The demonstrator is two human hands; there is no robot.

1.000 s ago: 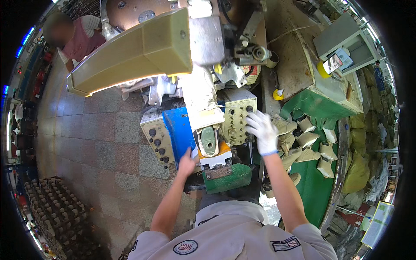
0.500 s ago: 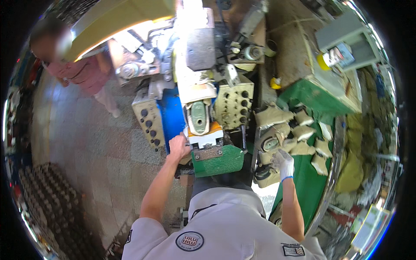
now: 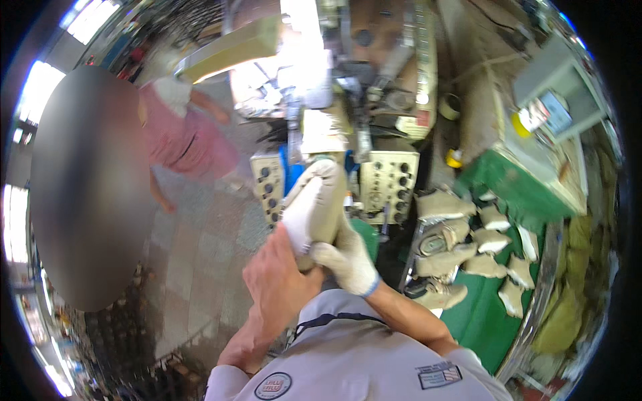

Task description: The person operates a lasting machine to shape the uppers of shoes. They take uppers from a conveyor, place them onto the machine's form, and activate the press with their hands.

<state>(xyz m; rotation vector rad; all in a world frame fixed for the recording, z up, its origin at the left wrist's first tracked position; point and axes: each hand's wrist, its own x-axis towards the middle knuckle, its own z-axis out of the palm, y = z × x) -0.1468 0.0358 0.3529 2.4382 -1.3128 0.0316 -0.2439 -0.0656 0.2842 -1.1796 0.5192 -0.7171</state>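
Note:
A beige shoe upper (image 3: 329, 204) with a gathered edge around a pale sole side is held up in front of the machine, its toe pointing away from me. My bare left hand (image 3: 279, 266) grips it at the near left end, fingers wrapped round. On its right side, my right hand (image 3: 352, 257), in a white knit glove, is closed around the near end. The machine's lit head (image 3: 326, 130) stands just beyond the toe. Most of the green guard plate (image 3: 366, 235) is hidden behind the shoe and my gloved hand.
Control boxes with dark knobs flank the machine, one at left (image 3: 267, 184) and one at right (image 3: 389, 184). Several beige shoe uppers (image 3: 445, 206) lie on a green bench (image 3: 478, 321) to my right. A person in pink (image 3: 190, 144) stands at the left.
My left hand has left the machine's front and my gloved right hand has come over from the shoes on the right. Both now hold the upper. The person in pink appears nearer.

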